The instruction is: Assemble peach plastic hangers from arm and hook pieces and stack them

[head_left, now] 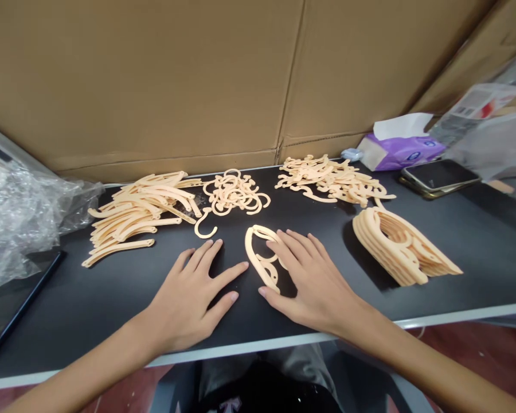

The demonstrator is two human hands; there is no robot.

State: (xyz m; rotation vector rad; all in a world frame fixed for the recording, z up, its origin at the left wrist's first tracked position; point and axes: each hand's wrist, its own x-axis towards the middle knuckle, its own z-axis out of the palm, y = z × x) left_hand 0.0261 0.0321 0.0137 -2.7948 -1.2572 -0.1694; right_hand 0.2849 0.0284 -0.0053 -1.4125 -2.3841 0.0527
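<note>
A folded cream plastic hanger (258, 265) lies on the dark table, and its right part is hidden beneath my right hand (312, 275). That hand is open, with its fingers stretched over the hanger and the thumb by its near end. To the left, my left hand (200, 295) rests open on the tabletop, fingers spread, holding nothing. Its index fingertip points toward the hanger, a little apart from it. One loose hanger hook (205, 234) lies just beyond the left fingertips. On the right stands a stack of folded hangers (387, 246).
Along the back lie piles of hanger arms (141, 209), hooks (236, 194) and small curved pieces (331, 179). A purple tissue pack (406, 150) and a phone (441, 174) are at back right. Bubble wrap (26, 212) and a dark tablet-like slab (21, 304) occupy the left. Cardboard (155, 86) stands behind.
</note>
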